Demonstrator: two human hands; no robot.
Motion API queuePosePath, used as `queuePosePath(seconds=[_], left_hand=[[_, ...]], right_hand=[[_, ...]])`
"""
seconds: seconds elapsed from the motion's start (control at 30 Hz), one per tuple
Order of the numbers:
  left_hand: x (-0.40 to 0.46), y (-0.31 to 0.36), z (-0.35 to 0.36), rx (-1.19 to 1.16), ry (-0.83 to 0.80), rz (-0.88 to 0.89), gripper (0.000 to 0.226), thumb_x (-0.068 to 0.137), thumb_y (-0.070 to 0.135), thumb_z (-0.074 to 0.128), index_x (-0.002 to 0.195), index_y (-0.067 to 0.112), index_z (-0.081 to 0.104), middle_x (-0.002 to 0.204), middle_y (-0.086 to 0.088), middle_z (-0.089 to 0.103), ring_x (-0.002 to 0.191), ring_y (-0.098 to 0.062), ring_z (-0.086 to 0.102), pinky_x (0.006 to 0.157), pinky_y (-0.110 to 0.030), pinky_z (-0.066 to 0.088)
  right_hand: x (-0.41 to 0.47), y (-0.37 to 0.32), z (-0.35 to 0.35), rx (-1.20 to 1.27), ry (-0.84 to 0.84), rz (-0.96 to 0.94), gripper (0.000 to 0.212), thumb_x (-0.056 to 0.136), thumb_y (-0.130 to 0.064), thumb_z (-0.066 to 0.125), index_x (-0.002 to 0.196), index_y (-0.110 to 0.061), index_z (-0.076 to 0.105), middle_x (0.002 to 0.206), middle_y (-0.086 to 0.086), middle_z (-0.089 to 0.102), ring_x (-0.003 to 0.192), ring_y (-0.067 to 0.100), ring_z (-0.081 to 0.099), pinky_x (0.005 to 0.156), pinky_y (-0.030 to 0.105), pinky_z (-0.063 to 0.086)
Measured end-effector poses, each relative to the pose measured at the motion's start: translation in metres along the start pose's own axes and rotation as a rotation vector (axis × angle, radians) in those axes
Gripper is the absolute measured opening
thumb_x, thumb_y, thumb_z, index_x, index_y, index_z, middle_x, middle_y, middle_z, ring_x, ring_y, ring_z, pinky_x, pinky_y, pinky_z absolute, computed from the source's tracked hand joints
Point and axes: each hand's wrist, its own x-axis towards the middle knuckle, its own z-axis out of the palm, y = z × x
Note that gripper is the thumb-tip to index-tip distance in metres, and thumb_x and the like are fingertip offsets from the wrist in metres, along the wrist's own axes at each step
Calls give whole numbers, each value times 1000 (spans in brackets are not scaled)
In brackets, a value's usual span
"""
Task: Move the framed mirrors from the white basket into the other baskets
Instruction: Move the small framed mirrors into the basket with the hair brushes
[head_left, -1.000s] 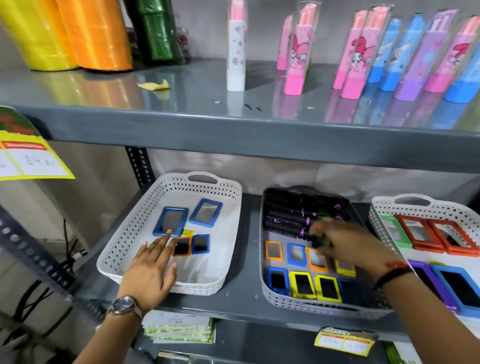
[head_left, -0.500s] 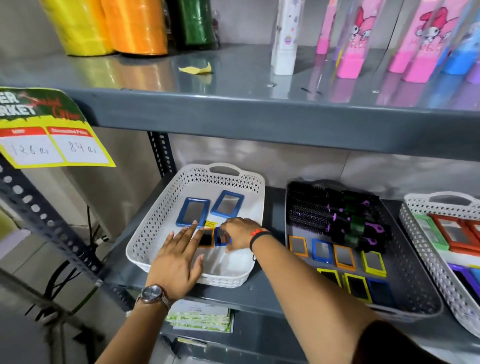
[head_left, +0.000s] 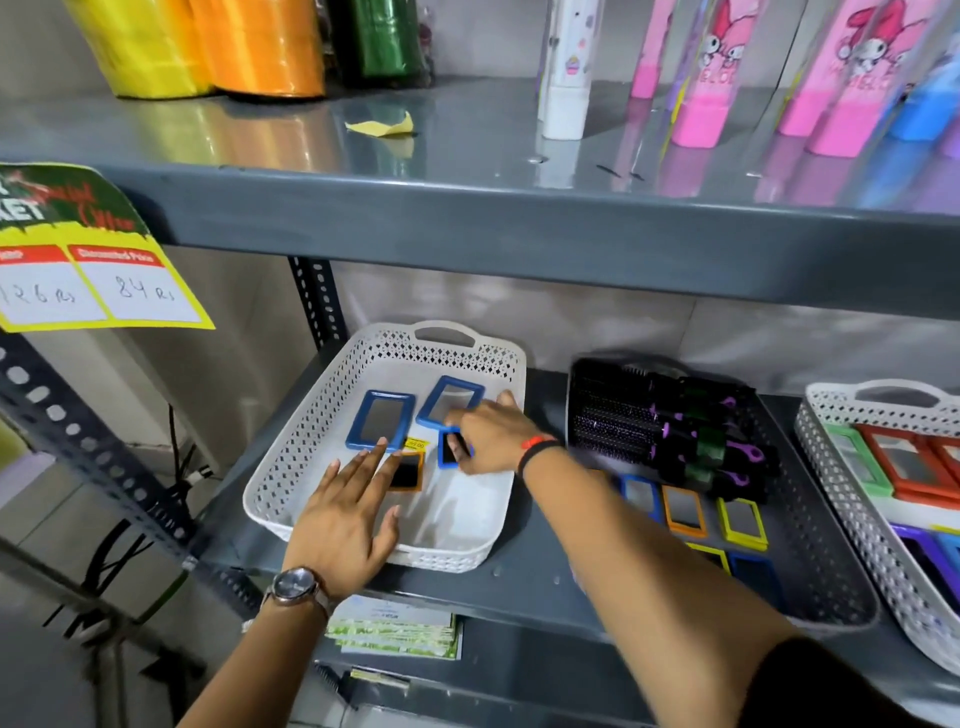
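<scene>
The white basket (head_left: 291, 467) on the lower shelf holds two large blue-framed mirrors (head_left: 379, 426) (head_left: 449, 397), a small orange-framed mirror (head_left: 408, 473) and a small blue-framed mirror (head_left: 448, 452). My right hand (head_left: 491, 439) reaches in from the right, with its fingers and thumb closed around the small blue-framed mirror, which still lies low in the basket. My left hand (head_left: 345, 519) lies flat over the front rim with its fingers spread, and its fingertips touch the orange-framed mirror.
To the right stands a grey basket (head_left: 826, 561) with black hairbrushes (head_left: 649, 415) and several small framed mirrors (head_left: 685, 512). A second white basket (head_left: 841, 499) at the far right holds larger framed mirrors. The upper shelf edge (head_left: 519, 244) overhangs. A yellow price tag (head_left: 98, 291) hangs at left.
My right hand came over from the grey basket to the white basket and closed on the small blue-framed mirror. My left hand stayed on the front rim.
</scene>
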Motion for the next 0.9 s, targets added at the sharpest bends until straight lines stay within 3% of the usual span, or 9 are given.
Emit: queuePosePath(seconds=[0.07, 0.17, 0.3, 0.37, 0.47, 0.57, 0.67, 0.77, 0.9], left_hand=[[0, 0, 1, 15, 4, 5, 54, 81, 31, 35, 124, 2, 49, 124, -21, 55, 104, -34, 58, 97, -38, 23], [-1, -1, 2, 35, 4, 6, 56, 81, 31, 34, 122, -2, 52, 123, -23, 55, 104, -36, 58, 97, -38, 23], [-1, -2, 5, 51, 21, 8, 56, 83, 32, 33, 119, -4, 54, 123, -25, 55, 103, -39, 58, 96, -40, 23], [-1, -2, 5, 68, 40, 13, 59, 90, 37, 26, 118, -5, 55, 121, -26, 55, 101, -40, 58, 95, -40, 23], [-1, -1, 5, 93, 42, 15, 74, 95, 46, 8, 118, -6, 55, 119, -25, 57, 101, -40, 59, 95, -39, 23], [-1, -2, 5, 101, 37, 21, 74, 95, 47, 7, 119, -5, 54, 121, -24, 56, 101, -38, 58, 100, -36, 21], [-1, -2, 3, 101, 30, 24, 74, 95, 47, 7, 120, -4, 53, 122, -24, 56, 102, -37, 58, 107, -25, 10], [-1, -1, 2, 98, 18, 28, 74, 95, 46, 7, 118, -5, 54, 120, -24, 56, 101, -38, 59, 101, -33, 19], [-1, 0, 2, 103, 46, 27, 58, 90, 36, 26, 116, -6, 56, 118, -26, 58, 98, -39, 60, 96, -37, 22]], right_hand=[[-19, 15, -24, 55, 53, -3, 35, 79, -23, 58, 113, -18, 53, 97, 10, 69, 99, 29, 62, 92, 37, 32], [-64, 48, -54, 147, 107, -17, 28, 68, -22, 67, 93, -19, 55, 97, 7, 72, 93, 28, 65, 86, 34, 49], [-142, 103, -67, 113, 121, 166, 54, 67, -28, 67, 117, -9, 59, 120, 9, 65, 111, 28, 59, 98, 34, 46], [-178, 128, -62, 63, 34, 253, 53, 60, -42, 59, 105, -16, 63, 109, 7, 66, 101, 27, 61, 88, 32, 48], [-217, 150, -45, 46, -127, 343, 36, 57, -47, 54, 85, -25, 61, 90, -2, 66, 82, 16, 60, 74, 29, 49], [-243, 160, -21, 40, -155, 383, 39, 61, -50, 45, 85, -23, 60, 92, -3, 60, 79, 12, 54, 78, 30, 49], [-253, 165, 0, 34, -222, 378, 27, 69, -52, 40, 80, -31, 53, 92, -9, 51, 80, 9, 49, 82, 29, 44], [-256, 164, 11, 10, -266, 386, 16, 80, -41, 52, 91, -32, 59, 103, -7, 58, 93, 13, 56, 89, 30, 40], [-257, 162, 18, -30, -283, 396, 32, 85, -36, 58, 116, -29, 58, 122, -6, 58, 112, 15, 55, 103, 29, 37]])
